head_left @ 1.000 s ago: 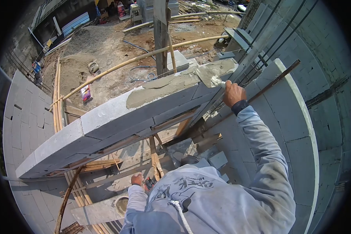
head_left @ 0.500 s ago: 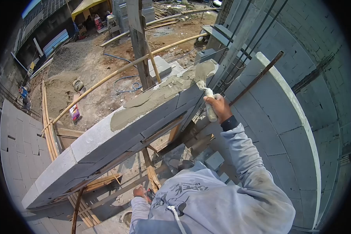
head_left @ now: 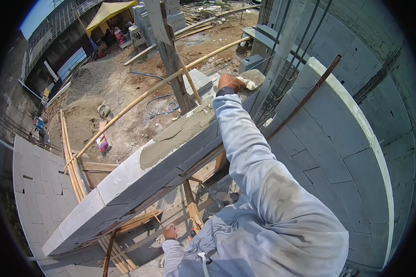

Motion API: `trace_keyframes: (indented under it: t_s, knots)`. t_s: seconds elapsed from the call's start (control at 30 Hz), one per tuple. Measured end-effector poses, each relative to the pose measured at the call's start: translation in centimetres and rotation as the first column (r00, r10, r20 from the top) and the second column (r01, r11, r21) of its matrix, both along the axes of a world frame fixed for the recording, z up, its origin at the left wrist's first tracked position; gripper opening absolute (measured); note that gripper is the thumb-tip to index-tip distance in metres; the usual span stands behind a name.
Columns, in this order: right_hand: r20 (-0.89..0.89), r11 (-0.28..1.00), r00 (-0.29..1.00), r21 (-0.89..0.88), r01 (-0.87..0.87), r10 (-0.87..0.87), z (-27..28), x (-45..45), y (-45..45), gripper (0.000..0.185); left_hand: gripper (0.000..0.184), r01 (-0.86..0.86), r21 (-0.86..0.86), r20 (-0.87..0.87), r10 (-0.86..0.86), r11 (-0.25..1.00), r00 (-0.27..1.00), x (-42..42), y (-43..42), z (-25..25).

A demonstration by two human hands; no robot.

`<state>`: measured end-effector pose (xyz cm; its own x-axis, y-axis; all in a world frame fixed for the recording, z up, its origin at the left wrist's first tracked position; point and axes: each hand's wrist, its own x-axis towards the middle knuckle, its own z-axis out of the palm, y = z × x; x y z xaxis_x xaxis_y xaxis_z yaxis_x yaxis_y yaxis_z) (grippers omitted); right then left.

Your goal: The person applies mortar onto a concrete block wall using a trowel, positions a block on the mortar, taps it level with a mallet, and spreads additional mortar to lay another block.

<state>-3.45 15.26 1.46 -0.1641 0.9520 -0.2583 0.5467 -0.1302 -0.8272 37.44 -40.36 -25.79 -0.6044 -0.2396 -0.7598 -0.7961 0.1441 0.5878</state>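
Wet grey mortar (head_left: 180, 136) lies along the top of a light block wall (head_left: 121, 181). At the wall's far end my right hand (head_left: 231, 83) is closed round the handle of a trowel, whose blade (head_left: 253, 79) points to the right over the wall's end, beside a vertical post. The handle is mostly hidden by my fingers. Low in the view, my left hand (head_left: 170, 232) hangs near a wooden prop (head_left: 193, 211), below the wall; its fingers are too small to read.
A long bamboo pole (head_left: 157, 87) crosses behind the wall, past an upright timber post (head_left: 171, 60). Steel bars (head_left: 305, 41) rise at the right, beside another block wall (head_left: 328, 152) with a rusty bar (head_left: 305, 98) leaning across it. A blue hose (head_left: 159, 111) lies on the dirt.
My right hand has swung from the near side of the wall to above its far end, turning the trowel blade to the right. The camera view has shifted too.
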Motion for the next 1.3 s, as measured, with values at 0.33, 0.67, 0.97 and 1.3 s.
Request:
trace_keyframes:
  t_s: [0.33, 0.67, 0.97, 1.3]
  knots:
    - [-0.054, 0.996, 0.995, -0.052, 0.077, -0.080, -1.5, 0.5, 2.3, 0.054, 0.026, -0.088, -0.031, 0.168, 0.092, 0.996, 0.982, 4.5, 1.1, 0.2]
    - [0.534, 0.632, 0.599, 0.147, -0.761, 0.597, 2.8, 4.3, -1.8, 0.034, 0.019, 0.040, -0.029, 0.063, -0.038, 0.999, 0.997, -1.1, 3.9, 2.5]
    - [-0.556, 0.788, 0.634, 0.064, -0.612, 0.538, 2.0, 21.4, -6.8, 0.044, 0.018, -0.086, -0.021, 0.029, 0.086, 0.996, 0.996, 0.0, 2.8, 3.1]
    - [-0.368, 0.822, 0.786, -0.092, -0.563, 0.497, -1.7, 40.9, 2.3, 0.045, 0.021, 0.123, -0.035, 0.209, -0.114, 0.992, 0.971, 3.4, 3.0, 2.6]
